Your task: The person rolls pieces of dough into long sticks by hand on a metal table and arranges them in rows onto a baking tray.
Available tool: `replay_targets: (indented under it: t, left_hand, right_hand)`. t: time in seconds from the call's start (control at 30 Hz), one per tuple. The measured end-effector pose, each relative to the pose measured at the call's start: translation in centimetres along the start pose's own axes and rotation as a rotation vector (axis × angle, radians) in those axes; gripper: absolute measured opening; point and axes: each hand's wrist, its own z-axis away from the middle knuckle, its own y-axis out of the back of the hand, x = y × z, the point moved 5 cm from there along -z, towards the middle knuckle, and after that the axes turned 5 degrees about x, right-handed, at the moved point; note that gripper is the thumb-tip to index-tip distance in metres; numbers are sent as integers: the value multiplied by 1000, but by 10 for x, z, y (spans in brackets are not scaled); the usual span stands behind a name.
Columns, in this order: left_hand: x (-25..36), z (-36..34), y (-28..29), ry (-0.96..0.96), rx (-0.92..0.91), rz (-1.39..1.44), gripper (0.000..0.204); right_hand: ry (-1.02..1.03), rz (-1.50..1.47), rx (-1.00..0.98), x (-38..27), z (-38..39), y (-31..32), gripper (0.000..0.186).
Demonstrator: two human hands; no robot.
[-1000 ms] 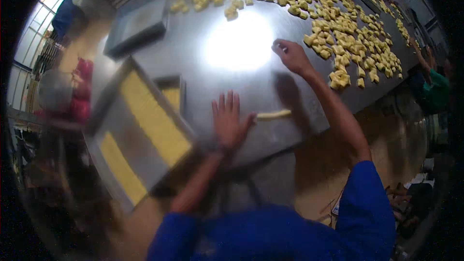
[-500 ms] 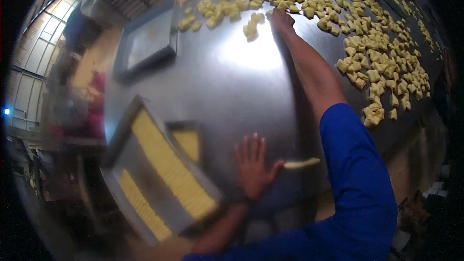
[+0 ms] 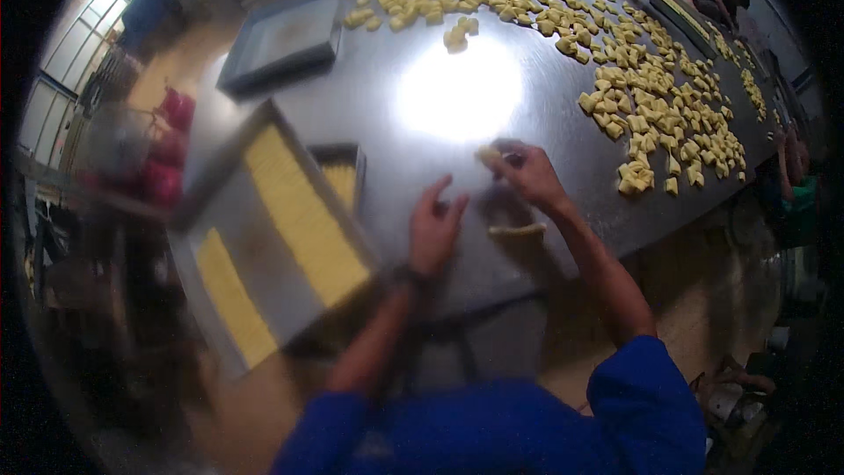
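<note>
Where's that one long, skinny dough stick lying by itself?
In the head view, the dough stick lies on the metal table, right of centre, just below the right hand.

The table (image 3: 387, 114) across the middle looks like smooth metal, glossy enough to return a white glare. At centre left, the tray (image 3: 255, 242) seems a duller metal. The dough (image 3: 655, 110) at upper right looks smooth; the sleeve (image 3: 646, 396) at lower right is matt cloth.

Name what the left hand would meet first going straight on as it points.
Probably the dough pieces far across the table; the left hand may pass above them, since its height is unclear.
</note>
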Motion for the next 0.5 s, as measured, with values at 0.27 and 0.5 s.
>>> replay_targets:
  t: [0.27, 0.5]
  left_hand:
    - [27, 26, -27, 9, -279, 400, 36]
    - [55, 44, -18, -134, -367, 543, 24]
  right_hand:
    - [318, 251, 13, -60, 122, -1, 23]
    - [-171, -187, -110, -44, 134, 2, 28]
